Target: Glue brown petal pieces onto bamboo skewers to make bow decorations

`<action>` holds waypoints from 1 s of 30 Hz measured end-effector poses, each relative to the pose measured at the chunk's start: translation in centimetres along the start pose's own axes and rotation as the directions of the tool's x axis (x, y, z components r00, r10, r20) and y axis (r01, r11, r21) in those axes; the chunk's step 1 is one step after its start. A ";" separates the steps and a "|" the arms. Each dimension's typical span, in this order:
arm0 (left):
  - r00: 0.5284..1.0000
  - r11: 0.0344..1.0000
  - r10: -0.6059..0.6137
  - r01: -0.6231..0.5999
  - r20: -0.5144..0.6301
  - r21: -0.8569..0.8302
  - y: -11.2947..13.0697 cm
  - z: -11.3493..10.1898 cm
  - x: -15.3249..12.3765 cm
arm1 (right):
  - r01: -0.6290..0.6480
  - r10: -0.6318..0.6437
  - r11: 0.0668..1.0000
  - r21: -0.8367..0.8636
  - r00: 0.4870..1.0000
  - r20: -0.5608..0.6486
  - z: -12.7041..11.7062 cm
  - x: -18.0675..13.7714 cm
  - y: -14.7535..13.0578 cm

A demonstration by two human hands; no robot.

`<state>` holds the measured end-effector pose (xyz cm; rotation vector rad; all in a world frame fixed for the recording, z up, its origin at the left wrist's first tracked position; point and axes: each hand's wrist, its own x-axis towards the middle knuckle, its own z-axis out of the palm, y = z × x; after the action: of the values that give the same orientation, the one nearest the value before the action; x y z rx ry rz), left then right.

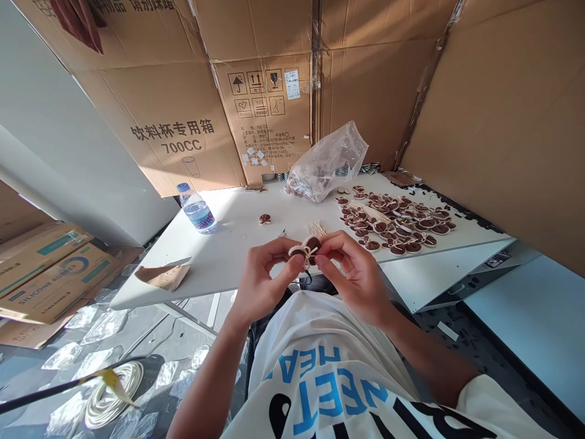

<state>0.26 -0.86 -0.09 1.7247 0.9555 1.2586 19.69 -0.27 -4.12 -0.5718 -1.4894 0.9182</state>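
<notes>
Near the table's front edge I hold a small brown-and-cream bow ornament (312,245) with a thin beige cord tied at its middle. My left hand (269,271) pinches its left side between thumb and fingers. Its right side is gripped by my right hand (354,274), the thumb close to the knot. Just behind my hands lies a bunch of beige cords (316,228). One single brown ornament (264,218) rests farther back on the white table (228,244). To the right spreads a pile of similar brown ornaments (395,222), with more beige cords across it.
A clear plastic bag (329,161) with brown pieces stands at the back. On the left are a water bottle (197,210) and a torn cardboard piece (164,275). Cardboard walls (274,85) enclose the table. Coiled cable (114,393) and plastic bags litter the floor.
</notes>
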 end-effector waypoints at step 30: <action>0.974 0.945 0.206 -0.173 -0.095 0.277 0.1 -0.6 -0.3 | 0.047 -0.054 0.996 -0.074 0.994 -0.095 0.0 0.1 0.2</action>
<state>-0.42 -1.05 0.00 2.0066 1.0926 1.4265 19.61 -0.04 -4.24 -0.6198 -1.4473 0.7900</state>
